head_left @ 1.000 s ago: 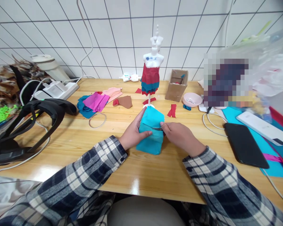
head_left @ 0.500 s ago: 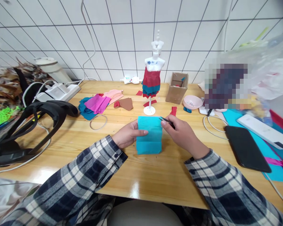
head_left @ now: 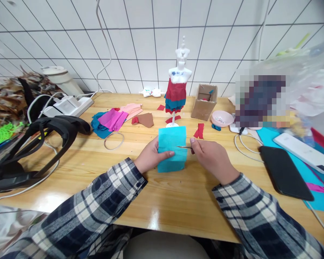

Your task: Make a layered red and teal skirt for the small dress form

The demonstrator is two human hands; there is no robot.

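Observation:
My left hand point(head_left: 150, 155) pinches the left side of a folded bright blue crepe paper piece point(head_left: 169, 140), thumb lying across its front. The paper is held upright just above the table. My right hand point(head_left: 213, 155) is closed around small pointed scissors point(head_left: 184, 147); their slim tips point left over the paper's right part, and the handles are mostly hidden by the fingers. Behind the paper stands a small white dress-form mannequin point(head_left: 180, 75) wearing a red and teal layered paper skirt point(head_left: 175, 97); its round base is partly covered by the paper.
Coloured paper pieces point(head_left: 113, 120) and a bracelet-like ring point(head_left: 113, 141) lie left. Red scraps point(head_left: 199, 131), a cardboard box point(head_left: 204, 104) and a pink bowl point(head_left: 222, 118) stand right of the mannequin. A black phone point(head_left: 284, 172) lies far right, a black headset point(head_left: 43, 144) far left.
The paper's lower fold line no longer shows, and the paper looks shorter. My right hand has lowered, its scissor tips moving from the paper's top right corner to its middle right.

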